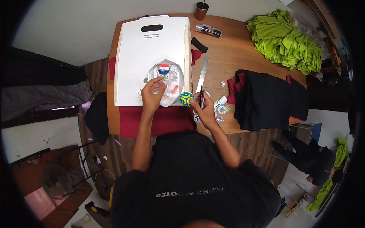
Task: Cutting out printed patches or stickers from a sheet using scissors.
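My left hand rests on a clear plastic bag of small colourful badges lying on a white board, fingers pinching into it. In my right hand I hold a pair of dark scissors, blades pointing up. A round blue and yellow patch sits at the board's lower right corner, just left of my right hand and touching its fingertips. Several small plastic-wrapped pieces lie on the wooden table right of that hand.
A metal ruler lies beside the board. Red cloth spreads under the board at the table's front. Black garments are stacked at right, green ones at the far right corner. A brown cup stands at the back edge.
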